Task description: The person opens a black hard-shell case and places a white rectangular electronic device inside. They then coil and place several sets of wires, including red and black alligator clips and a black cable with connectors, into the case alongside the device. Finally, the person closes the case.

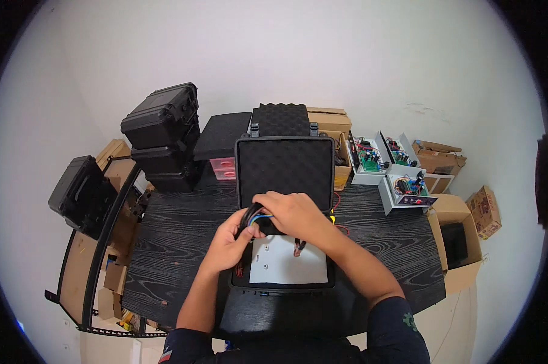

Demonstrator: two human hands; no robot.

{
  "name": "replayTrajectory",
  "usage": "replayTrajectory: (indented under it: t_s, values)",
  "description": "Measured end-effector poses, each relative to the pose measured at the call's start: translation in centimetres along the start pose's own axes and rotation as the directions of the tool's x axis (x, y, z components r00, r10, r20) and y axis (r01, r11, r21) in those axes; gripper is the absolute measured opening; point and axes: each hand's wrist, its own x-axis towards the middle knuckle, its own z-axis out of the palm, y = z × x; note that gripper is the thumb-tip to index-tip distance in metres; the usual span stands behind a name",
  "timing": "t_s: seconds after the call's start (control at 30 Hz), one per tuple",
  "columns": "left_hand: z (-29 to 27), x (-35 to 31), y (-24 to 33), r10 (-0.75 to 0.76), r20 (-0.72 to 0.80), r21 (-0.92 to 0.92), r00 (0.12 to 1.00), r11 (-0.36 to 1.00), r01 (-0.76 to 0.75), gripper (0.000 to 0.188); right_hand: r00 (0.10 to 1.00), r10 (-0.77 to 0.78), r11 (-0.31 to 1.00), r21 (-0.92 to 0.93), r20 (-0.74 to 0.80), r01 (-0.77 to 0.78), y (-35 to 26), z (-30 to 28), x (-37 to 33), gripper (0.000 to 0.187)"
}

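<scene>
Far left, a black case point(83, 197) sat tilted beside the metal rack point(98, 261), and cardboard pieces filled the gap below. Then came a tall stack of black cases point(162, 136) on the back corner of the dark table point(177, 236). Right of that, pink drawers point(225, 171) peeked out from under a flat black board point(223, 132).

And there, in the middle, was the action! The left hand point(230, 240) pinched the black cable point(242, 224), thumb pressed against the fingers, with blue and yellow wires showing between the hands. Below, the open case point(284, 287) held a white panel point(280, 270), red wires point(239, 270) at its left edge. The raised lid point(286, 170) stood in front of a foam block point(280, 118), hiding its lower part. The right hand point(292, 213) curled its fingers over the cable's upper bend, up above the case; a cable end point(297, 247) hung beneath it, over the panel. That hand and forearm blocked much of the case's middle and right edge.

Farther right, cardboard boxes point(342, 139) crowded behind, then three white housings point(367, 178) bared their circuit boards, and an open carton point(462, 276) held something black.
</scene>
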Motion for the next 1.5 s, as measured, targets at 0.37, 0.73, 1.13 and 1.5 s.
replayTrajectory:
  t_s: [0.37, 0.73, 1.13, 1.5]
  values:
    - [-3.2, -1.6, -2.9, -0.046, -0.205, 0.316, 0.978, 0.942, 0.110, 0.038, 0.986, 0.060, 0.978, 0.188, 0.155, -0.089, 1.3, 7.7, 2.7, 0.023]
    - [-3.0, -1.8, -2.7, -0.024, -0.278, 0.332, 0.960, 0.936, 0.119, 0.047, 0.988, 0.049, 0.925, 0.366, 0.145, -0.100, 2.1, 9.4, 1.7, 0.048]
    - [-3.1, -1.8, -4.5, -0.038, -0.276, 0.312, 0.960, 0.942, 0.126, 0.055, 0.966, 0.042, 0.954, 0.277, 0.254, -0.114, 1.6, 8.8, 1.1, 0.084]
    - [-2.1, -1.5, -2.3, 0.027, -0.152, 0.669, 0.988, 0.738, 0.082, 0.075, 0.962, 0.069, 0.957, 0.254, 0.263, -0.138, 3.2, 10.1, 0.4, 0.070]
